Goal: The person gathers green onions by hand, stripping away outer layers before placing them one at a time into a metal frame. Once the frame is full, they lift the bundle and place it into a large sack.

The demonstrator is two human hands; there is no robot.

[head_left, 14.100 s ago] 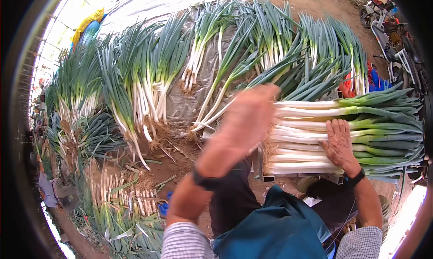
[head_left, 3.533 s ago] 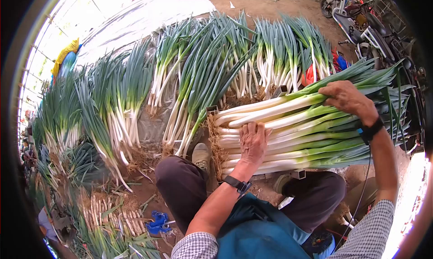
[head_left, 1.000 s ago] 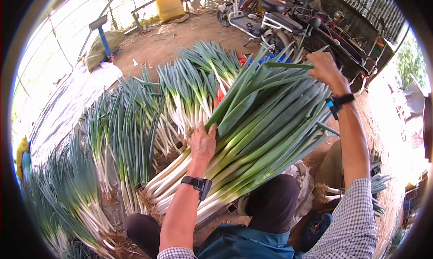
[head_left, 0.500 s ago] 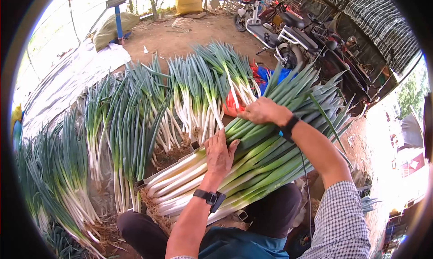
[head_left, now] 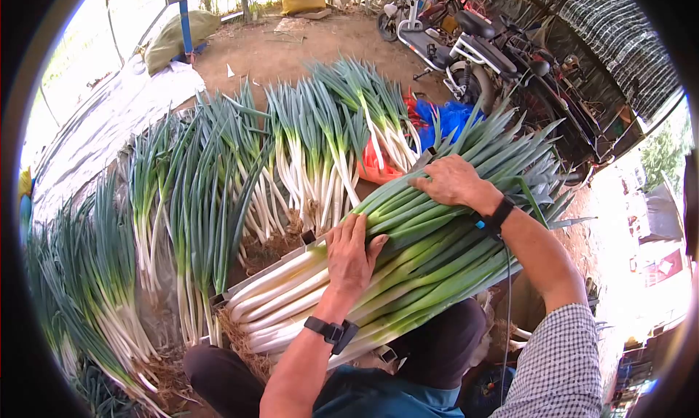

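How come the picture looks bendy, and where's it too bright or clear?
Head view: probably a fisheye lens, bending everything inside a dark border; head view, far right: glare washes out the ground; head view, middle: the left hand and green onions look fairly sharp.

The left hand (head_left: 351,258) and right hand (head_left: 455,181) partly hide the leeks (head_left: 415,272).

Shading white to green along the leeks (head_left: 408,261); black-and-white checks on the sleeve (head_left: 557,360) at four o'clock; teal on the apron (head_left: 393,396) at six.
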